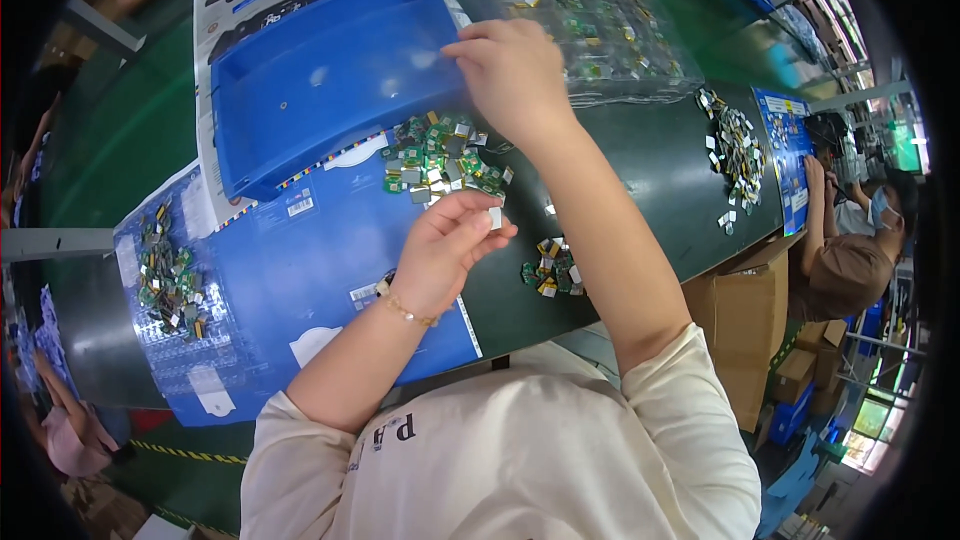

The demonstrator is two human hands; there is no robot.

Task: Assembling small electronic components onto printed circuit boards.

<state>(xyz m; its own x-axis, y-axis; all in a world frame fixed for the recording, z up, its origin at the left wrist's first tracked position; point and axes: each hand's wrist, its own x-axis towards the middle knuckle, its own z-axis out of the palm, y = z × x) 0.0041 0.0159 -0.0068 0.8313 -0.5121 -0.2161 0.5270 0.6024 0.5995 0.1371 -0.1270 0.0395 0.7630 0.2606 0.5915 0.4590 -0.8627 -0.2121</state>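
My left hand [455,245] is closed in a pinch on a small circuit board with a pale square face [495,218]. Just beyond it lies a loose heap of small green circuit boards [445,168] with silver and yellow parts. My right hand [515,75] reaches over the right edge of a shallow blue plastic bin [335,55]. Its fingers are curled together, and whatever they hold, if anything, is hidden. A tiny ring-like piece [284,105] lies on the bin's floor.
Stacked clear plastic trays of boards [600,15] stand beyond my right hand. More board piles lie at left [170,280], right [738,155] and near my right forearm [553,268]. Blue printed sheets [270,270] cover the table. A cardboard box [735,330] and co-workers are at the sides.
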